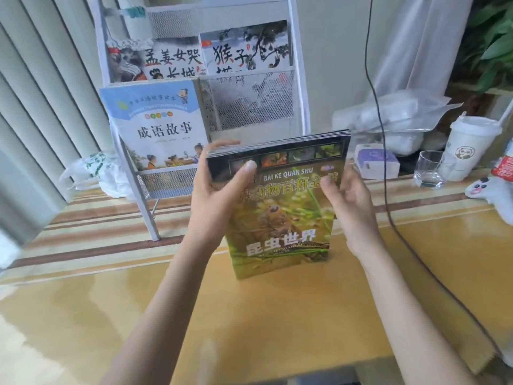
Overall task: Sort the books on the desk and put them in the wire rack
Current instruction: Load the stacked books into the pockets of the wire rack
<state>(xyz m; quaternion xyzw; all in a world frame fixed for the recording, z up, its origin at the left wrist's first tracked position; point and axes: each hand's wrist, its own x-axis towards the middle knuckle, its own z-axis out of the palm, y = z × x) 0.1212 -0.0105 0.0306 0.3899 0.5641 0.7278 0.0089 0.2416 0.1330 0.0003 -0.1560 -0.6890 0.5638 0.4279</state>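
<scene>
Near the middle of the desk point(111, 295), a stack of books point(280, 207) stands upright on its lower edge, the front cover green with an insect picture and facing the person. Left hand point(219, 195) grasps the stack's left edge, thumb laid across the cover and fingers curled round the back. Right hand point(351, 202) is at the stack's right edge, fingers loosely bent; whether it grips or only touches the stack I cannot tell. Just behind the stack, toward the far edge, stands the white wire rack point(249, 104). A pale blue storybook point(155, 126) sits in its lower left pocket, and two picture books point(216, 56) stand side by side in the pocket above. Toward the far right corner are a small white box point(377, 162), a glass point(430, 169), a lidded paper cup point(469, 148) and clear plastic bags point(394, 115). A black cable point(387, 190) runs across the right side.
</scene>
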